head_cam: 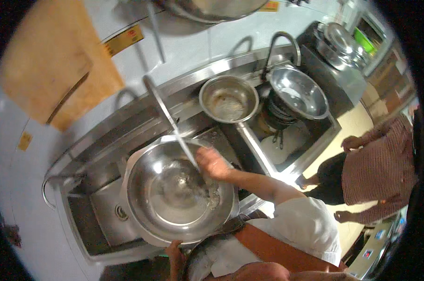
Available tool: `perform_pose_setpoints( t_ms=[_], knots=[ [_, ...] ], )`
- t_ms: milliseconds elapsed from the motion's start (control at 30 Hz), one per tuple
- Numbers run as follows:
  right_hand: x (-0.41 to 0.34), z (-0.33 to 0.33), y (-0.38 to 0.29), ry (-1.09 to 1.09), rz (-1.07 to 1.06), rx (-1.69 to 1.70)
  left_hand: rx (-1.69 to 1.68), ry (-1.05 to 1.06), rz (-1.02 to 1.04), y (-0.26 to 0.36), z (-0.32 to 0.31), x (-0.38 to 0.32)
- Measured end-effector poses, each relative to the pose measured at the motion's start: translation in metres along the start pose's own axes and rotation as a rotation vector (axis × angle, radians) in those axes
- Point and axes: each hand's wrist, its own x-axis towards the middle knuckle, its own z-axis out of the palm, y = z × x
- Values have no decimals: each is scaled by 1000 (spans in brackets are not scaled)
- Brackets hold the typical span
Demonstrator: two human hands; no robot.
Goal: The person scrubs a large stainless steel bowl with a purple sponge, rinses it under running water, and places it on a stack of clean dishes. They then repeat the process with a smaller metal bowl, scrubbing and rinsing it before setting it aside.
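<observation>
A large stainless steel basin (145, 214) with water in it rests over the sink compartments, on top of a pale round-edged piece (152, 240). From a gooseneck tap (159, 102) a stream of water (187, 149) falls into the basin. My right hand (213, 164) is beside the stream, above the basin's far right side; it is blurred, and its grip cannot be made out. At the near rim, my left hand (175, 250) grips the basin's edge, with fingertips over the rim.
A long-handled steel ladle-like pan (229, 100) lies across the sink. Beyond it, another steel bowl (298, 92) sits tilted on dark stacked items below a second tap (285, 35). A drain (121, 212) shows at left. Another person (377, 165) stands at right. A wooden board (57, 63) hangs on the wall.
</observation>
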Motion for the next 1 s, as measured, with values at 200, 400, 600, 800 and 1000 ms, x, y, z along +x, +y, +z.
perform_pose_setpoints(
  t_ms=[200,400,600,800,1000],
  knots=[
    [46,87,-101,-174,-26,-144,562,-214,101,18,6,17],
    [-43,27,-156,-500,-386,499,371,-112,189,38,4,23],
    [2,-34,-8,-531,-339,-217,680,-172,259,64,12,8],
    [4,66,-118,-81,-40,383,82,36,-173,84,23,23],
    [125,40,-210,-335,-625,43,261,-109,132,61,16,22]
  ],
)
